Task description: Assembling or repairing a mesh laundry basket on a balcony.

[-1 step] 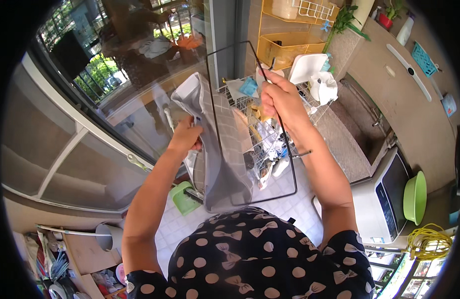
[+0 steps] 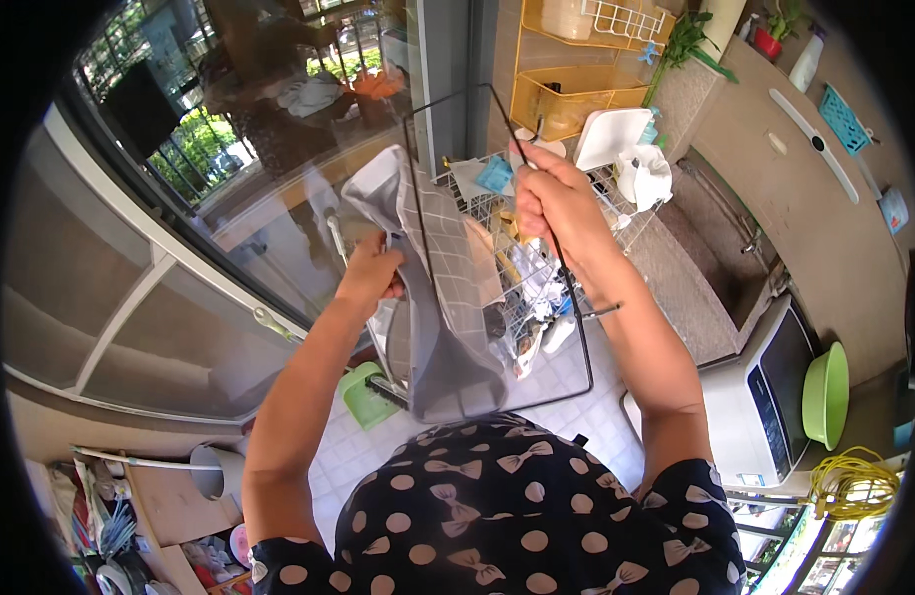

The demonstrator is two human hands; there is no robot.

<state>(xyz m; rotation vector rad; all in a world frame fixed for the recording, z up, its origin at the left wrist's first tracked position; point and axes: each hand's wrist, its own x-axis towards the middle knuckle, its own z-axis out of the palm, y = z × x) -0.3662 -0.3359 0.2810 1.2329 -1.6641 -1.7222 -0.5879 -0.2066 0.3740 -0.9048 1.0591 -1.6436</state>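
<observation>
A grey checked cloth (image 2: 448, 297) hangs over one side bar of a thin black rectangular wire frame (image 2: 579, 347), which is held up in front of my chest. My left hand (image 2: 370, 270) grips the cloth at its left edge, about halfway down. My right hand (image 2: 555, 201) is closed around the frame's right bar near the top. The cloth's top end folds over at the upper left and its lower end hangs down toward my dotted dress.
Behind the frame stands a white wire rack (image 2: 497, 213) holding cloths and small items. A yellow shelf basket (image 2: 567, 99), stone sink counter (image 2: 705, 248), white washing machine (image 2: 760, 397), green basin (image 2: 826, 395) and yellow hose coil (image 2: 854, 481) sit right. A glass sliding door (image 2: 180, 218) is left.
</observation>
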